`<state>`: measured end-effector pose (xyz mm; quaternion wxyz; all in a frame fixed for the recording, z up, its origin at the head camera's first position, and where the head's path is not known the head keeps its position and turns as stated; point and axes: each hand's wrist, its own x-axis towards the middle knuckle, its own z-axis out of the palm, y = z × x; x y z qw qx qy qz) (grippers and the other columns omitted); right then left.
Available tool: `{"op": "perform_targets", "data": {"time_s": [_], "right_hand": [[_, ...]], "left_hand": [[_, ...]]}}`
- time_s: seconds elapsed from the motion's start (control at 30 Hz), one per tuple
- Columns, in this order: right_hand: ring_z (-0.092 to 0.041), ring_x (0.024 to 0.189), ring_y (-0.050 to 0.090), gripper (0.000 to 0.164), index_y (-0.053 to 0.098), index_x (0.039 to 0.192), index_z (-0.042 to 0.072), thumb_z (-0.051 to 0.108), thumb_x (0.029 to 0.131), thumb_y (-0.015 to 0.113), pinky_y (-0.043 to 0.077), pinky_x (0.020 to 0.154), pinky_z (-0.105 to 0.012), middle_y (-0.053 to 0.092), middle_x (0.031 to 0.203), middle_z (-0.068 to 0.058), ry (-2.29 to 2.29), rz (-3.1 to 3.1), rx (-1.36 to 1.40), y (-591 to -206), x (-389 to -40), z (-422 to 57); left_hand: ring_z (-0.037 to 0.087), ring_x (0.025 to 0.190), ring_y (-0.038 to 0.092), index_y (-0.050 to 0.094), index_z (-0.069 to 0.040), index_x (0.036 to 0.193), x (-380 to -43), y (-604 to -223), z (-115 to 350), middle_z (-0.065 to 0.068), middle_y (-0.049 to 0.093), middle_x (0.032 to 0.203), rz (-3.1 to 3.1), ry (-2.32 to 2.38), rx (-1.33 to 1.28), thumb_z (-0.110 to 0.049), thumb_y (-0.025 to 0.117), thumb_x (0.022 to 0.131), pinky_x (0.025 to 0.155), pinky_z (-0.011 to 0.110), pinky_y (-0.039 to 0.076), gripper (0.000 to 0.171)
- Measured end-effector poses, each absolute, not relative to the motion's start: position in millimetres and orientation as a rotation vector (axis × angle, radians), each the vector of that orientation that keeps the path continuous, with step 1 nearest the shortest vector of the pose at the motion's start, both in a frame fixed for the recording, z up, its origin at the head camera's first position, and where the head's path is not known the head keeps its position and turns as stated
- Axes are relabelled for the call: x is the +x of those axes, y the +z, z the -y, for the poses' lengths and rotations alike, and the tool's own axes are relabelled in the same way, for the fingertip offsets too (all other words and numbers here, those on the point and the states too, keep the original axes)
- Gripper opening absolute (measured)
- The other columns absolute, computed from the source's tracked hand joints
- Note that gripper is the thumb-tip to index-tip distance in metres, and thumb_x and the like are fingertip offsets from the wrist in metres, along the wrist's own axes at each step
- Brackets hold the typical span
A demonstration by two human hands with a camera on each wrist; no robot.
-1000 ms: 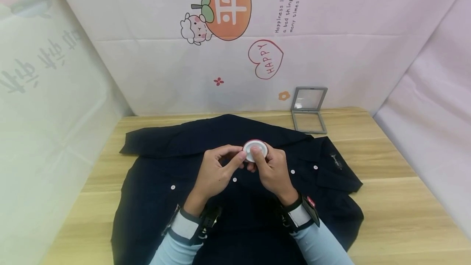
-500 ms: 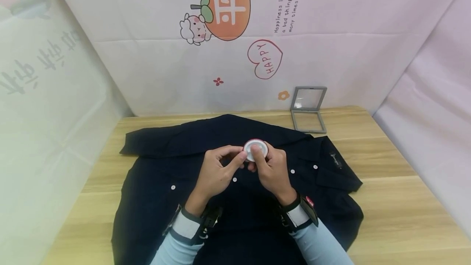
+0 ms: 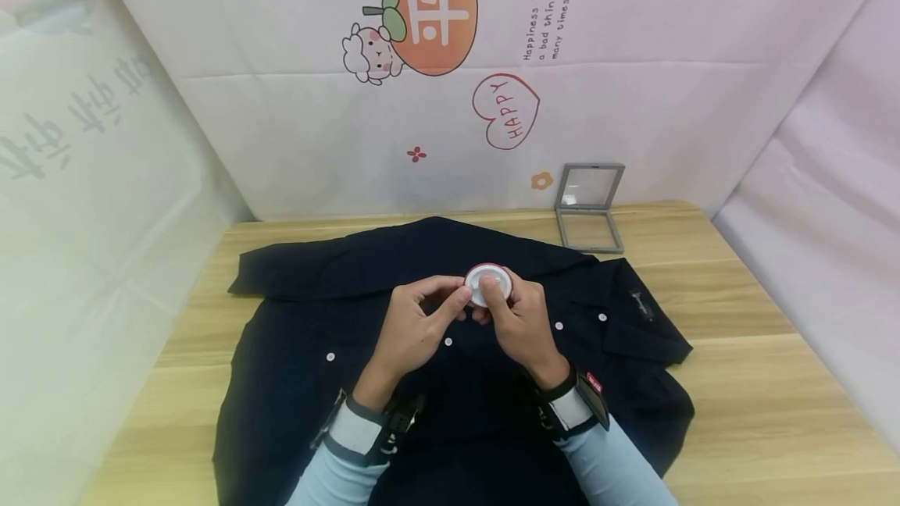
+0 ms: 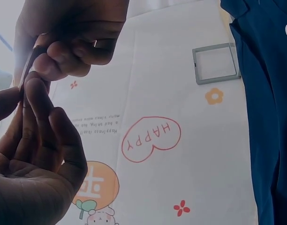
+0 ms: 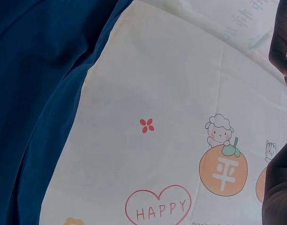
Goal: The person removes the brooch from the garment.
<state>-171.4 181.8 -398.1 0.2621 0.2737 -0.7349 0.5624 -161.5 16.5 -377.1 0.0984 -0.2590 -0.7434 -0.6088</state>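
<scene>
A small round pin badge (image 3: 475, 279), white on the back with a red rim, is held above the dark navy shirt (image 3: 302, 404). My right hand (image 3: 526, 325) grips it, thumb pressed over the middle of the white side. At its left edge, my left hand (image 3: 413, 328) pinches the rim between thumb and forefinger. The left wrist view shows the badge edge-on and dark between both hands, its face hidden. Only dark parts of hands appear at the right border of the right wrist view. White buttons (image 3: 448, 342) dot the shirt, which lies spread out.
A grey clear-windowed frame case (image 3: 589, 209) stands unfolded at the back right of the wooden table (image 3: 745, 397), beside the shirt's edge. White printed cloth (image 3: 295, 139) hangs behind the table and along both sides.
Both hands keep their hold on the badge in nearly the same place. The whole head view has shifted only very slightly.
</scene>
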Motion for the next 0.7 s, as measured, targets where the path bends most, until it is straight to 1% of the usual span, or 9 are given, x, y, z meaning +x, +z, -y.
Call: {"op": "perform_targets", "data": {"time_s": [0.1,0.23,0.53,0.7], "right_hand": [[-0.003,0.056,0.059,0.022,0.065,0.092,-0.006,0.006,0.102,0.049,0.051,0.051,-0.02,0.064,0.063,-0.011,1.551,2.006,0.737,-399.5,-171.1,-182.0],[-0.003,0.057,0.06,0.023,0.065,0.093,-0.005,0.008,0.103,0.049,0.052,0.051,-0.021,0.064,0.064,-0.012,1.571,2.011,0.741,-399.7,-170.2,-181.8],[-0.004,0.055,0.059,0.024,0.063,0.089,-0.006,0.005,0.102,0.047,0.052,0.05,-0.02,0.062,0.062,-0.011,1.566,1.996,0.755,-398.6,-171.3,-181.8],[-0.004,0.054,0.059,0.023,0.063,0.088,-0.005,0.005,0.102,0.048,0.052,0.05,-0.021,0.062,0.061,-0.011,1.569,1.999,0.748,-398.1,-171.1,-181.7]], "left_hand": [[0.01,0.07,0.066,0.072,0.001,0.104,-161.8,-377.8,-16.6,0.014,0.072,0.085,2.216,-1.8,-0.743,-0.01,0.064,0.095,0.061,0.029,0.053,0.017],[0.01,0.07,0.066,0.072,0.001,0.104,-161.5,-377.7,-16.9,0.015,0.072,0.085,2.222,-1.809,-0.736,-0.01,0.063,0.095,0.06,0.026,0.052,0.017],[0.01,0.07,0.064,0.072,0.0,0.104,-161.7,-376.8,-16.9,0.014,0.072,0.085,2.223,-1.814,-0.743,-0.01,0.063,0.095,0.059,0.028,0.051,0.016],[0.011,0.071,0.066,0.071,0.0,0.105,-161.5,-376.5,-17.1,0.015,0.072,0.087,2.231,-1.828,-0.742,-0.01,0.063,0.095,0.063,0.028,0.054,0.016]]}}
